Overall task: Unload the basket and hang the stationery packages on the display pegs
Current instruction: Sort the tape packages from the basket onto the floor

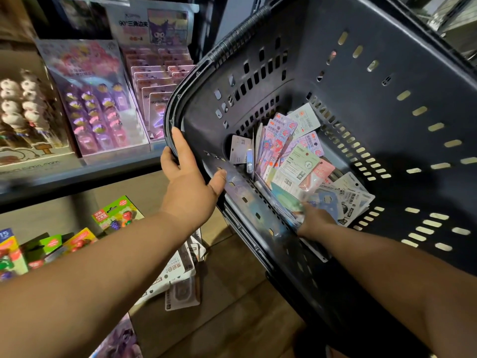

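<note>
A dark perforated plastic basket (387, 81) is tipped toward me, its opening facing the camera. My left hand (189, 182) grips its near rim, thumb inside the wall and fingers over the edge. A heap of carded stationery packages (291, 161) in pink, white and green lies in the bottom corner. My right hand (313, 219) reaches over the lower rim into that heap, fingers buried among the blue and white packs; whether it has closed on one is hidden.
Left of the basket a shelf (77, 174) carries pink and purple pen display boxes (95, 99). Below it hang green and yellow carded packs (117, 215) and white packages (180, 277). Wooden floor (232, 319) lies underneath.
</note>
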Demonstrator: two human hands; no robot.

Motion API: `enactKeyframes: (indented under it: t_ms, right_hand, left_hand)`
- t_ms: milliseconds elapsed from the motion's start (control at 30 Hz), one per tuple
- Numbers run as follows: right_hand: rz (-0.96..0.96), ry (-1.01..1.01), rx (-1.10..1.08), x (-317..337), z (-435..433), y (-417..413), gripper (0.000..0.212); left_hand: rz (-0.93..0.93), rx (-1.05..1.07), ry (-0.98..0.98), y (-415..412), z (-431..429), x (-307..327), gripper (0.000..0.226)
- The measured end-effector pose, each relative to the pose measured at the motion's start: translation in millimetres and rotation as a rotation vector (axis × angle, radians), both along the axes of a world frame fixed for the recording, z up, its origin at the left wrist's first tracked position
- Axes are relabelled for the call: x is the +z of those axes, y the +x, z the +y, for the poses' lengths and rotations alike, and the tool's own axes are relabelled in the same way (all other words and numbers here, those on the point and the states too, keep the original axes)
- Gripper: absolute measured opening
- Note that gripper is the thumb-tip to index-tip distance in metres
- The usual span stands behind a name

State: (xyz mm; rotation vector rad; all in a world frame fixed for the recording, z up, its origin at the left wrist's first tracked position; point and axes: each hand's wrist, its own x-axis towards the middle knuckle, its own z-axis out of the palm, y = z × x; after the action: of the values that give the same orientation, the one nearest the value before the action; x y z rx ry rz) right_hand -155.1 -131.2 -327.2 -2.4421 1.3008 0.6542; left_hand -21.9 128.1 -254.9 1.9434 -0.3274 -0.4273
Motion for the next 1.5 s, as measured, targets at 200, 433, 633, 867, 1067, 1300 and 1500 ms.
enactKeyframes:
  t_ms: [200,433,633,867,1067,1300,1500]
  right_hand:
    - [-0.050,0.074,0.008,15,-19,2,0.057]
    - [-0.267,0.364,-0.103,55,-36,-2,0.042]
    - [-0.376,0.550,-0.176,84,-29,-5,0.041]
    - [-0.581,0.713,-0.288,138,-3,-10,0.055]
    - [-0.736,0.790,0.069,200,42,14,0.072]
    - [-0.894,1.206,0.241,233,122,61,0.045]
    - [-0.908,1.303,0.403,238,220,118,0.041]
  left_hand:
    - [-0.008,0.004,0.010,1,0,0,0.099]
    - [-0.002,0.002,0.018,0,1,0,0.098]
    - [0.000,-0.017,0.048,0,1,3,0.101]
    - [-0.249,0.056,0.288,-3,-4,29,0.102]
    - [0.112,-0.146,-0.208,-12,-12,78,0.082]
    - [0.338,-0.009,-0.696,17,34,138,0.033]
    - [0.228,0.041,-0.696,53,141,162,0.037]
